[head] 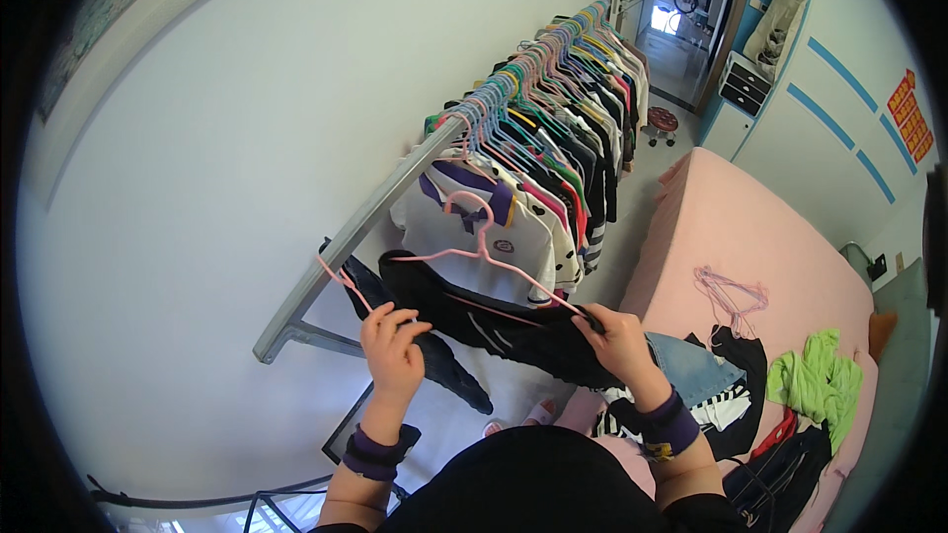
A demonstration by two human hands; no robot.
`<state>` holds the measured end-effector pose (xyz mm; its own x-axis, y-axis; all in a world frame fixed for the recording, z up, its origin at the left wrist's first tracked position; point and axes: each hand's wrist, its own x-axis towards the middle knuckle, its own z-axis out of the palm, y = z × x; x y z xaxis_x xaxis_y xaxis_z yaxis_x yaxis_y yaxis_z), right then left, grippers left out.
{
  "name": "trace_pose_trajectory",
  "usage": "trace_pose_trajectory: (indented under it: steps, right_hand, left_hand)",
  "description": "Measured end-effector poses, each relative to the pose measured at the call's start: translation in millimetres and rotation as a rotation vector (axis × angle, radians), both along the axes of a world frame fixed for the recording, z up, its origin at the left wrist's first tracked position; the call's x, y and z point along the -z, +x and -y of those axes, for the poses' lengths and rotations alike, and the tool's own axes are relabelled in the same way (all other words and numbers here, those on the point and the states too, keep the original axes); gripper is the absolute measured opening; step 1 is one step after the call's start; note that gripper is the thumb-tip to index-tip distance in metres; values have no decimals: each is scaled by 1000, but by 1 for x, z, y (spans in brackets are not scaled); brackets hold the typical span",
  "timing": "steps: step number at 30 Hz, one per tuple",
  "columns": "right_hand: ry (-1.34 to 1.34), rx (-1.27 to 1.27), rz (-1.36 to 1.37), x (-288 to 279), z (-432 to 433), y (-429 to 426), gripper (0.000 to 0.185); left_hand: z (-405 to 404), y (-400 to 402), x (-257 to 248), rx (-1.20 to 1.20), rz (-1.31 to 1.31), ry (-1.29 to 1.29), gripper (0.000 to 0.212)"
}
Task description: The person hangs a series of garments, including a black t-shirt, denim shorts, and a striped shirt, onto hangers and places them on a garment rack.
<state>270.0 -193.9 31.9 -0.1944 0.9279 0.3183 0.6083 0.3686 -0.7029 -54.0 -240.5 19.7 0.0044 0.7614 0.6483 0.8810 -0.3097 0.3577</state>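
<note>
My right hand grips one end of a pink clothes hanger, together with the edge of a black garment with pale stripes. The garment hangs across the hanger, its other end hooked over the far arm. My left hand is raised near the rail's end with its fingers apart. Just behind those fingers, a second pink hanger hangs at the rail with dark blue jeans; whether the fingers touch it, I cannot tell. A white polo shirt with a purple collar hangs beyond the black garment.
A metal clothes rail carries many garments on coloured hangers along the wall. To the right stands a pink-covered bed with loose hangers, a light green garment and a denim piece. A wheeled stool is near the doorway.
</note>
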Motion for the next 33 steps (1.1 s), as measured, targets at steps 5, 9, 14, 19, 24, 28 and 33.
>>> trace_pose_trajectory:
  steps: [5, 9, 14, 19, 24, 28, 33]
  right_hand:
    - [24, -51, 22, 6, -19, -54, 21]
    - [60, -81, 20, 13, -32, -96, 22]
    - [87, -70, 11, 41, -37, -139, 24]
    - [21, -65, 11, 74, -27, -165, 24]
    - [9, -46, -93, 92, -14, -182, 24]
    - [-50, -105, -134, 104, -9, -188, 26]
    - [-175, -251, -125, 116, -13, -188, 35]
  left_hand:
    - [8, 3, 19, 14, -68, -44, 31]
    - [9, 0, 30, 27, -70, -82, 16]
    - [6, 6, 37, 23, -72, -101, 8]
    - [8, 10, 49, 105, -34, -170, 10]
    - [12, 12, 50, 126, -48, -204, 8]
    - [12, 11, 48, 176, 13, -248, 8]
    - [11, 14, 44, 260, 108, -243, 9]
